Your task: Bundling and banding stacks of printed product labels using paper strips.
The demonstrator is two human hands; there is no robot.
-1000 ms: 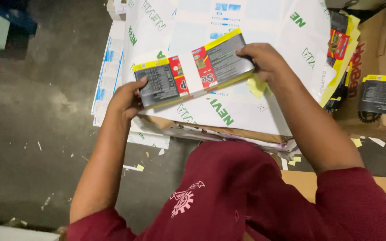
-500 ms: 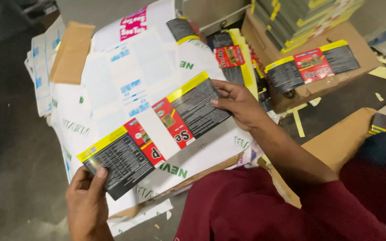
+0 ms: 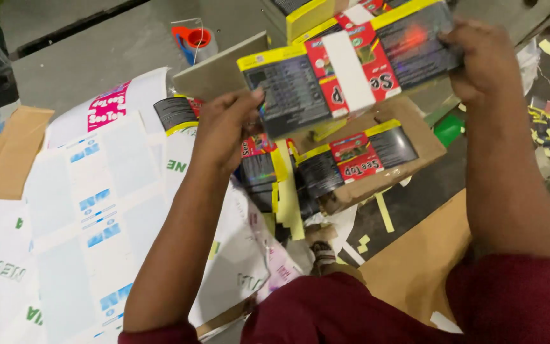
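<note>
The banded stack of flat cartons [image 3: 351, 67] spans between left grip [image 3: 227, 127] and right grip [image 3: 485, 60], both clasping its ends.

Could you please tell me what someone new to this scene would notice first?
A banded bundle of flat yellow, red and dark cartons is held up at top centre, the left hand at one end and the right hand at the other. Just below, a similar bundle lies on brown cardboard. White printed sheets cover the left.

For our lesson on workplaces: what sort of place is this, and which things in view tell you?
Probably a print or packaging workshop: both hands hold a banded stack of flat printed cartons, large printed sheets lie spread out, and yellow paper offcuts litter the concrete floor.
</note>
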